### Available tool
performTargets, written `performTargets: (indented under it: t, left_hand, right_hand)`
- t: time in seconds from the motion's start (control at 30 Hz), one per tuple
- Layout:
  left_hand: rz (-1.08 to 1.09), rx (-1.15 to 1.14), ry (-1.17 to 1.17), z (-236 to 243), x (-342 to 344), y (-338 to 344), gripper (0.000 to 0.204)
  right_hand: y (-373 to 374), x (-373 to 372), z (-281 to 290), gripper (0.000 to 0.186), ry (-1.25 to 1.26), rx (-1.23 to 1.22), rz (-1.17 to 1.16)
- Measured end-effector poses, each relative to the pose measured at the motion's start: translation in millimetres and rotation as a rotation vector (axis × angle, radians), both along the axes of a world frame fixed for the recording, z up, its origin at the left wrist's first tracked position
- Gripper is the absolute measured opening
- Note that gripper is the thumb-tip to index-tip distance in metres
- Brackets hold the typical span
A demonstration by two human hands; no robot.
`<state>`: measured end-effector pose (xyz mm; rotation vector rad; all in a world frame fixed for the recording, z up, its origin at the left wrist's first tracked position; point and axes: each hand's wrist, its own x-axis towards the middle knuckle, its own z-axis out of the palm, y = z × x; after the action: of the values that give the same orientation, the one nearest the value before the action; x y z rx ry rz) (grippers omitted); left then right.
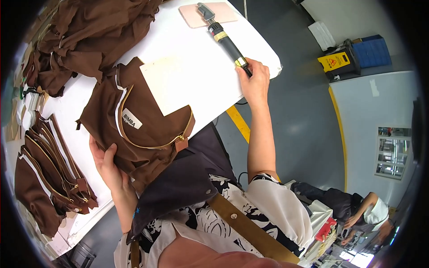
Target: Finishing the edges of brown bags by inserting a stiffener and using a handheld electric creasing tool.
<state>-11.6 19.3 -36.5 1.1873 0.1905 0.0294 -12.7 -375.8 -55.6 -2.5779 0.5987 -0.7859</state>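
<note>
We steady the brown pouch [143, 129] with our left hand [106, 164]; our right hand [254, 80] grips the black tool [225, 42], which needs bringing over next.

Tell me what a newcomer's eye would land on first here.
First, the brown zippered pouch at the table's near edge, a cream card sticking out of its open gold zipper, the left hand under its lower left corner. Next, the right hand gripping a black hand tool whose head rests on a pink pad. More brown pouches are stacked at left.
</note>
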Motion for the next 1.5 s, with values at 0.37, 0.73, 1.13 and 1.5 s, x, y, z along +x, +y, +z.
performTargets:
  t: [0.37, 0.73, 1.13, 1.5]
  left_hand:
    - [0.021, 0.005, 0.037, -2, 2, 2, 0.067]
    - [0.017, -0.052, 0.067, 4, 2, 1, 0.068]
    - [0.017, 0.029, 0.002, 20, 3, -3, 0.077]
    - [-0.037, 0.124, -0.298, 69, 11, 20, 0.08]
  right_hand:
    - [0, 2, -3, 0.04, 0.015, 0.015, 0.013]
    - [2, -1, 2, 0.048, 0.057, 0.054, 0.021]
    - [167, 20, 40, 0.052, 0.158, 0.111, 0.923]
    - [200, 105, -36, 0.045, 0.251, 0.618, 0.942]
